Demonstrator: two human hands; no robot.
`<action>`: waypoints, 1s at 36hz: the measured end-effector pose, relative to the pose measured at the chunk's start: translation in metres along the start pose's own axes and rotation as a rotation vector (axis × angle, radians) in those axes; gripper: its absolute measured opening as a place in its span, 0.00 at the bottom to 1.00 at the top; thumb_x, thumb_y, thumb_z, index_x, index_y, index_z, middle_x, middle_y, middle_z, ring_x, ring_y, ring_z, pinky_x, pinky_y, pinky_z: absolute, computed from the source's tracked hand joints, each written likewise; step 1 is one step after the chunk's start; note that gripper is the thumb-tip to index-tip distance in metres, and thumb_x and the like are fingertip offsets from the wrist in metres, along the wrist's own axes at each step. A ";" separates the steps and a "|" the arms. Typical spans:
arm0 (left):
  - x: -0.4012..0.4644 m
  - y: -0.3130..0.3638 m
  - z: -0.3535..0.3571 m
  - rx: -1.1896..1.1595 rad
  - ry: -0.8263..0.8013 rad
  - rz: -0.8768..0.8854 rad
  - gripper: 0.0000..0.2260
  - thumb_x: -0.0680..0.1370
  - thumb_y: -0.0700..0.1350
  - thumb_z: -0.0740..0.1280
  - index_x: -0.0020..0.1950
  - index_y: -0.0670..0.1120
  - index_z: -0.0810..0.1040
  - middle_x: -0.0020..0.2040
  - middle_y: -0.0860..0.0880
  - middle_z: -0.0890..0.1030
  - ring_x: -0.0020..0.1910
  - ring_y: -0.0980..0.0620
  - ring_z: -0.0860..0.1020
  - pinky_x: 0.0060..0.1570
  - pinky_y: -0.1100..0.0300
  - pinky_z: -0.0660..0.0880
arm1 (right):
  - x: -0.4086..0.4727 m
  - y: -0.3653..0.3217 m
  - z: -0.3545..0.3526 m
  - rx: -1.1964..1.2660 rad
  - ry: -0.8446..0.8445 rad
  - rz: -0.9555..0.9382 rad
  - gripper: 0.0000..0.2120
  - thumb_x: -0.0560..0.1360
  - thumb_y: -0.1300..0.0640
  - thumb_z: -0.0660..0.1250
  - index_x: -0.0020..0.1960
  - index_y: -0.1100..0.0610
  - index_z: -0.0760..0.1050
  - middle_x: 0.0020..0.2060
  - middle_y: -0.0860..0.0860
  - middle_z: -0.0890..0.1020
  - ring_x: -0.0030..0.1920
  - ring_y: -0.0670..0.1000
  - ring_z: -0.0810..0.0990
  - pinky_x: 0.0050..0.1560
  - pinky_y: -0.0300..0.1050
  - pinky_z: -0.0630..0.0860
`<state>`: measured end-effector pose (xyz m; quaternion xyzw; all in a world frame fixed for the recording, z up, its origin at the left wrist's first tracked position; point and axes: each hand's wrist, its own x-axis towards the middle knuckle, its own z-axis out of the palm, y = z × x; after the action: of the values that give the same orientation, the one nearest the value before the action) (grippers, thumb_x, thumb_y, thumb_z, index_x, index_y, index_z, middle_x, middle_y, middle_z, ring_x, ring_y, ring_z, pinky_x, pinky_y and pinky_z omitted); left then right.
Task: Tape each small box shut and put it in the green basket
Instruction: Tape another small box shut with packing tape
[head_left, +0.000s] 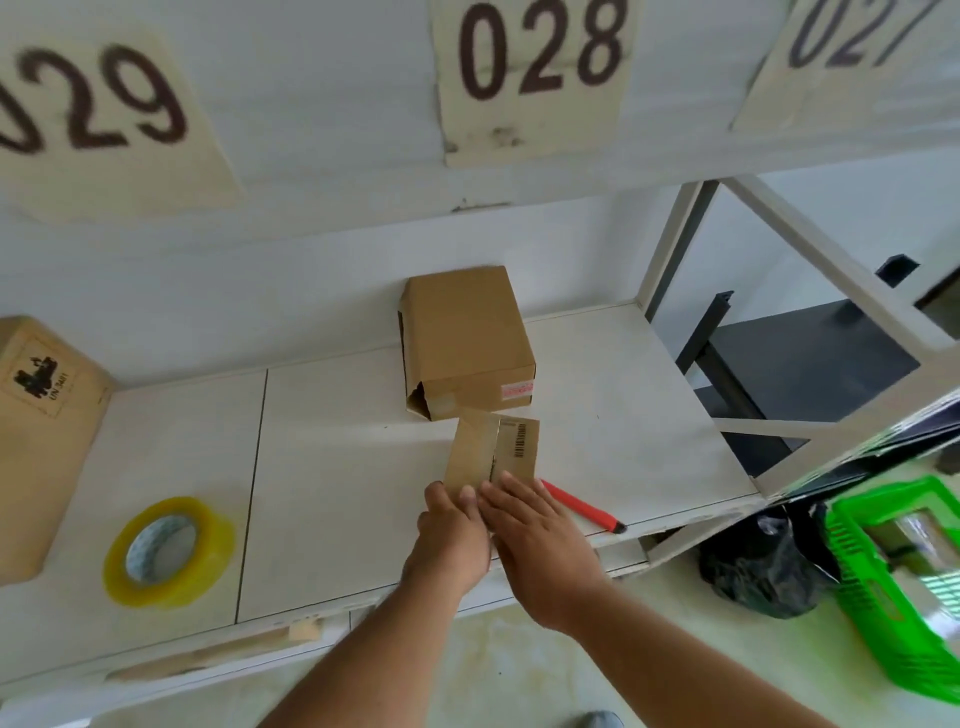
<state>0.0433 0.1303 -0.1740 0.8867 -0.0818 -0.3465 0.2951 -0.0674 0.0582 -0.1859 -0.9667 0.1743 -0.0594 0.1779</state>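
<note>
A small cardboard box (491, 448) with a barcode label lies on the white shelf (332, 467). My left hand (453, 530) and my right hand (530, 525) both press flat on its near end, side by side, fingers straight. A roll of yellowish clear tape (169, 552) stands on the shelf to the left, apart from both hands. The green basket (893, 571) sits tilted on the floor at the lower right. A larger cardboard box (467, 338) with an open side flap stands just behind the small box.
A red-handled cutter (582, 512) lies on the shelf just right of my right hand. Another cardboard box (36, 431) stands at the far left edge. A black plastic bag (763, 566) lies on the floor beside the basket. Numbered paper signs hang above.
</note>
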 end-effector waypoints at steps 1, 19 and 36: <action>0.000 0.000 0.000 0.002 -0.004 -0.003 0.15 0.84 0.60 0.49 0.62 0.51 0.63 0.62 0.43 0.76 0.54 0.41 0.77 0.56 0.45 0.75 | -0.002 0.001 0.003 0.014 0.045 0.002 0.24 0.77 0.57 0.69 0.73 0.47 0.75 0.71 0.43 0.76 0.77 0.48 0.67 0.80 0.50 0.54; 0.010 -0.001 -0.002 -0.008 -0.027 -0.073 0.15 0.78 0.61 0.51 0.57 0.52 0.64 0.53 0.46 0.76 0.50 0.43 0.78 0.57 0.40 0.76 | 0.014 -0.007 0.017 -0.079 0.168 -0.064 0.26 0.69 0.59 0.76 0.66 0.51 0.76 0.50 0.46 0.78 0.53 0.52 0.74 0.61 0.46 0.77; 0.004 0.000 -0.016 0.079 -0.019 0.178 0.20 0.80 0.61 0.62 0.67 0.51 0.69 0.61 0.51 0.79 0.56 0.47 0.79 0.53 0.54 0.75 | 0.025 -0.017 -0.029 0.751 -0.055 0.767 0.11 0.82 0.58 0.57 0.63 0.50 0.69 0.54 0.47 0.81 0.49 0.49 0.80 0.46 0.45 0.76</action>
<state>0.0568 0.1369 -0.1670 0.8834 -0.1768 -0.3239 0.2889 -0.0439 0.0552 -0.1515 -0.7048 0.4769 -0.0230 0.5248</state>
